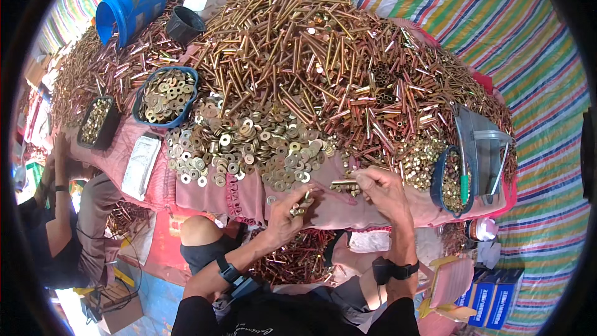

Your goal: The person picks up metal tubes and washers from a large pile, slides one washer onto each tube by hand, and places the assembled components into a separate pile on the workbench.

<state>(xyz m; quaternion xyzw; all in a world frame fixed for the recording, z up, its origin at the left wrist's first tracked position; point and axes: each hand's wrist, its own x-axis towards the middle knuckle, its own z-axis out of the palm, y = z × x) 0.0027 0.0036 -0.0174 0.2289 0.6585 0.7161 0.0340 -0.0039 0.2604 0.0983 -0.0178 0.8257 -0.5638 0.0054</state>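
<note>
My left hand [287, 216] is curled around several small brass-coloured nuts [301, 208], just in front of a heap of flat round washers [249, 143]. Between the thumb and fingers of my right hand [384, 194] is a short gold-coloured metal sleeve [343, 183], held level and pointing left. Both hands are over the pink cloth [336, 211], a little apart from each other. To the right of my right hand lies a spread of small nuts [423, 157]. Beyond both hands rises a large mound of long metal rods and tubes [280, 31].
Washers fill a blue basket [136, 107]; nuts fill a dark tray [111, 135] and another blue basket [439, 196] with a green marker [464, 188]. A grey scoop-like container [484, 143] stands at right. A blue bucket [132, 11] lies far left. Another person's arm [61, 199] is at left.
</note>
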